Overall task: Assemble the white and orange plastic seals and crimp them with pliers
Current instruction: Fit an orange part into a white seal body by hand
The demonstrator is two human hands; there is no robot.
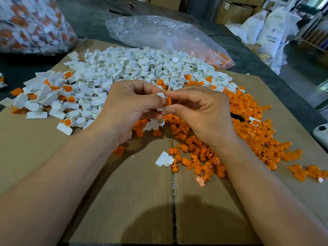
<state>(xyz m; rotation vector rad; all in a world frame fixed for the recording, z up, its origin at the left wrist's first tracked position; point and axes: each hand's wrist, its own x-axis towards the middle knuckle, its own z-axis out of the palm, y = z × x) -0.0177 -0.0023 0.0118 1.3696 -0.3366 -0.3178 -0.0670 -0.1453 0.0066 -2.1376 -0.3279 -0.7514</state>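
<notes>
- Tabletop (92, 23): dark grey, reaching the far edge of the view, under everything listed below.
- Cardboard sheet (124, 201): brown, flattened, laid on the tabletop, centre seam running toward the viewer.
- Heap of white seal bodies (134, 68): on the far half of the cardboard, round cups and flat tags mixed.
- Heap of orange inserts (248, 125): on the right half of the cardboard, touching the white heap at its far edge, thinning out toward the near right.
- Bag of joined seals (32, 23): clear, full, white and orange, far left on the tabletop.
- Clear bag (159, 32): mostly collapsed, behind the white heap, orange pieces in its right corner.
- Joined seals (53, 96): loose cluster at the left edge of the white heap, orange visible inside white cups.
- Left hand (127, 107): above the middle of the cardboard, grip narrow, thumb and curled fingers pinching the white seal body (161, 95).
- Right hand (200, 112): just beside the left, fingertips meeting it, grip narrow, pinching the orange insert (168, 101) against the white seal body.
- Stray white piece (164, 159): flat on the cardboard near the seam, beside scattered orange inserts.
- Black object (237, 118): half buried in the orange heap, right of the right hand; kind not discernible.
</notes>
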